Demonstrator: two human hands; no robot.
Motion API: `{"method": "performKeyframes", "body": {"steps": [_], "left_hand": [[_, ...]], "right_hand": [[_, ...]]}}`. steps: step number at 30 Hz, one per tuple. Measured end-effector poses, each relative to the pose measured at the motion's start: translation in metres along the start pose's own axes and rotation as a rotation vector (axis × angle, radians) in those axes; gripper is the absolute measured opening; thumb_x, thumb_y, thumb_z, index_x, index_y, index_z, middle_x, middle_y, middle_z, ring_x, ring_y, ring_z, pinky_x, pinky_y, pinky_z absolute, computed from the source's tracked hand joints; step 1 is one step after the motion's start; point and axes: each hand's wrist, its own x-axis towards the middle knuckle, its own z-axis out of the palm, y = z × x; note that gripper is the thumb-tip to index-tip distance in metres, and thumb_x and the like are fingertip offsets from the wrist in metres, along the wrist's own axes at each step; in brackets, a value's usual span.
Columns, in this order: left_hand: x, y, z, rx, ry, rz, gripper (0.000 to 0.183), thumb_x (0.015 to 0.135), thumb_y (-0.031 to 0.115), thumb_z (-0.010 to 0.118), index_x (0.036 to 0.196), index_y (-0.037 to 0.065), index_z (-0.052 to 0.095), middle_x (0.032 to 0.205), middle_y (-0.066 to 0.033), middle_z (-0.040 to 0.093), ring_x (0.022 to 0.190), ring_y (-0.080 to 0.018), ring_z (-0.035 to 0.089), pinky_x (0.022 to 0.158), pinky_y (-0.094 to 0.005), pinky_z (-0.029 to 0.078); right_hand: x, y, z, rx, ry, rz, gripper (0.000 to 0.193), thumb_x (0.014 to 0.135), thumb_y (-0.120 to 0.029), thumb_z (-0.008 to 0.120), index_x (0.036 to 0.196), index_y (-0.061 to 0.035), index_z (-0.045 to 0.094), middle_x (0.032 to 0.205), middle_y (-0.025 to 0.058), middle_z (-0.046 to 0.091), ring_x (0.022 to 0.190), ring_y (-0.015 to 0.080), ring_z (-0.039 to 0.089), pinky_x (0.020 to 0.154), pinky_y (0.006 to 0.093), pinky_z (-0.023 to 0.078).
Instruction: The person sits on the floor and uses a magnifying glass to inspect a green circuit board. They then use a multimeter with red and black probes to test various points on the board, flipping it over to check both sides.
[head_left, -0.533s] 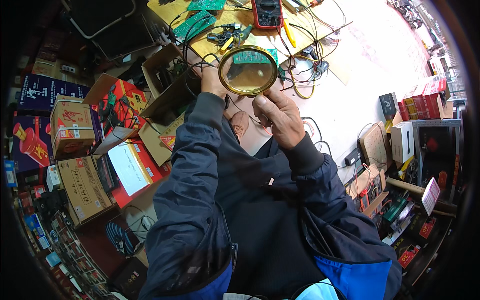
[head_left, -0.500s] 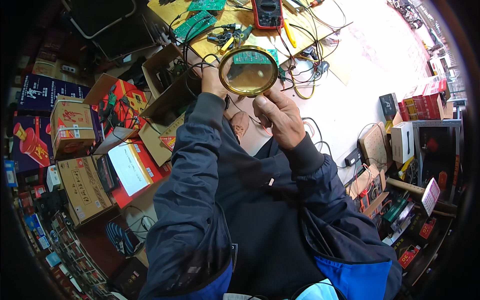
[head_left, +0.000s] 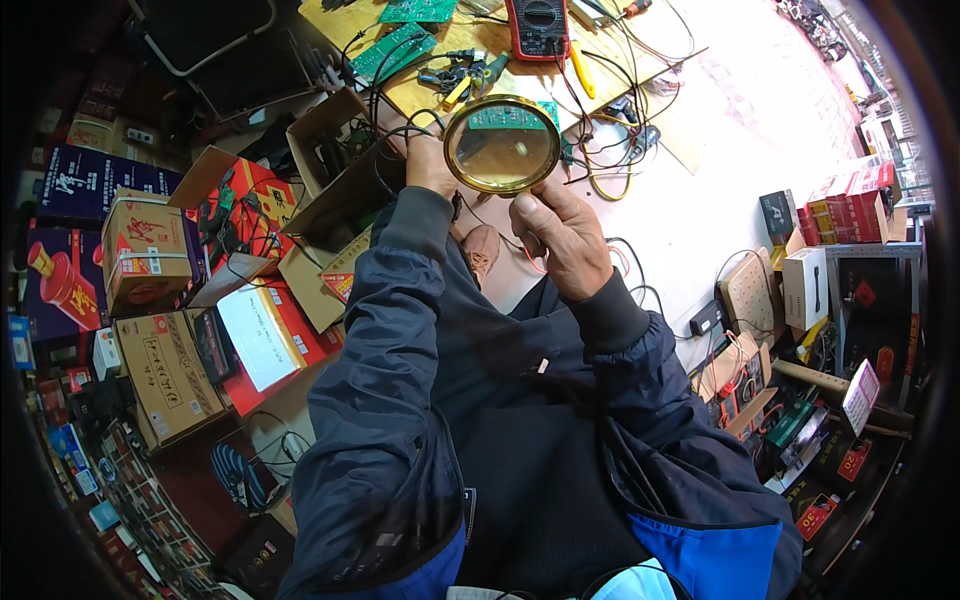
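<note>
A round magnifying glass [head_left: 500, 160] with a gold rim is held up at the front edge of the work table. My right hand [head_left: 566, 238] is closed below its rim, thumb and fingers pinching where the handle would be; the handle itself is hidden. My left hand [head_left: 430, 168] reaches to the table edge, and its fingers are hidden behind the lens. Through the glass and just past its right rim shows part of a green circuit board [head_left: 515, 117]; whether my left hand touches it I cannot tell. Black cables [head_left: 385, 150] loop beside my left wrist.
On the yellow table [head_left: 345, 25] are a red multimeter [head_left: 538, 28], other green circuit boards [head_left: 393, 52], pliers and tangled leads [head_left: 610, 150]. Open cardboard boxes [head_left: 330, 150] and packed cartons [head_left: 165, 375] crowd the left. At right stand a shelf, a white box [head_left: 805, 285] and a calculator [head_left: 860, 395].
The whole view has shifted very slightly. Both hands and the magnifying glass keep practically the same pose.
</note>
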Motion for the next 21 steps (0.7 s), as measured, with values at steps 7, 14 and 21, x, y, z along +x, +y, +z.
{"method": "performKeyframes", "body": {"steps": [7,14,21], "left_hand": [[0.0057,-0.0080,-0.0062,0.023,0.012,-0.002,0.020,0.088,0.025,0.087,0.093,0.008,0.077,0.069,0.0043,0.060,0.045,-0.0048,0.041,0.043,-0.0245,0.027],[0.0054,-0.0042,-0.0032,-0.029,0.001,-0.015,0.019,0.089,0.024,0.087,0.090,0.008,0.077,0.069,0.0031,0.062,0.044,-0.0057,0.042,0.042,-0.0255,0.027],[0.0053,-0.0057,-0.0038,-0.076,-0.064,-0.021,0.021,0.091,0.026,0.085,0.095,0.006,0.079,0.073,0.0034,0.065,0.045,-0.0047,0.042,0.042,-0.0246,0.028]], "right_hand": [[0.0006,0.0015,0.0024,0.025,0.018,-0.016,0.026,0.111,-0.022,0.057,0.124,0.0006,0.063,0.083,-0.0004,0.055,0.067,0.0054,0.045,0.060,0.0212,0.037],[-0.0009,0.0000,0.0014,0.002,0.003,-0.009,0.027,0.111,-0.022,0.058,0.126,0.0000,0.064,0.083,-0.0020,0.056,0.069,0.0045,0.046,0.061,0.0213,0.037],[-0.0013,-0.0009,0.0016,0.013,-0.013,0.013,0.030,0.112,-0.021,0.058,0.130,0.0006,0.064,0.084,-0.0044,0.056,0.072,0.0030,0.047,0.064,0.0210,0.039]]}}
